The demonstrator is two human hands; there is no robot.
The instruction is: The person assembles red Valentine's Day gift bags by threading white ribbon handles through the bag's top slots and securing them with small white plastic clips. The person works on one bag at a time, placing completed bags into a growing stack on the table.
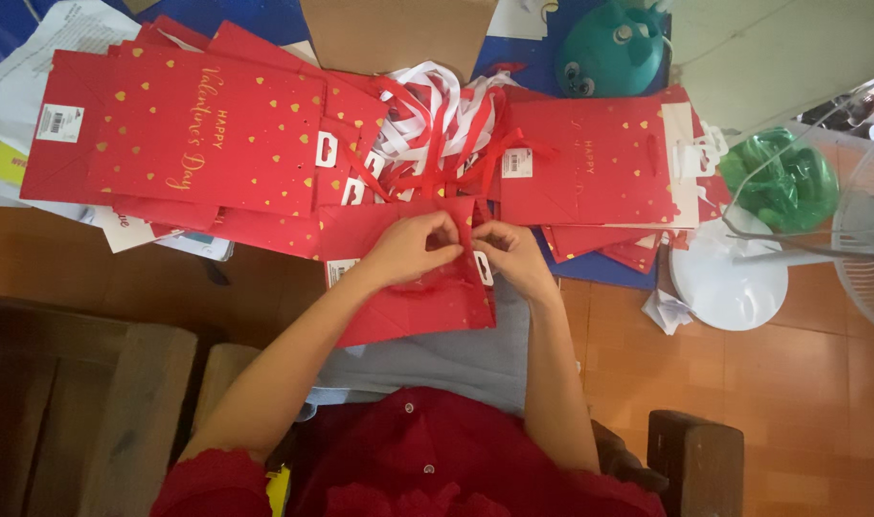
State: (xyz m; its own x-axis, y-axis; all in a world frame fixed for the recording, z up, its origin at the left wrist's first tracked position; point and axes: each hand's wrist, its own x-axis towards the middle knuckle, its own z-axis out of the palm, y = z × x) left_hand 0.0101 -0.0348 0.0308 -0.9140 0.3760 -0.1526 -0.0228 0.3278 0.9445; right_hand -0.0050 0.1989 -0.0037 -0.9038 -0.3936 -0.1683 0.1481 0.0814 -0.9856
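Note:
A flat red paper gift bag (pixel 427 297) with small gold hearts lies on my lap. My left hand (pixel 413 247) and my right hand (pixel 513 257) both pinch its top edge, where a red ribbon handle (pixel 464 222) comes out. The fingertips of the two hands nearly meet at the ribbon. A white hang tab (pixel 483 269) shows beside my right hand.
Stacks of the same flat red bags lie at the left (pixel 197 134) and right (pixel 590 163), with a tangle of red and white ribbons (pixel 437 124) between. A white fan base (pixel 729 278), a fan guard (pixel 868 249), green plastic (pixel 782 182), a teal toy (pixel 609 48) and wooden furniture (pixel 92 402) surround me.

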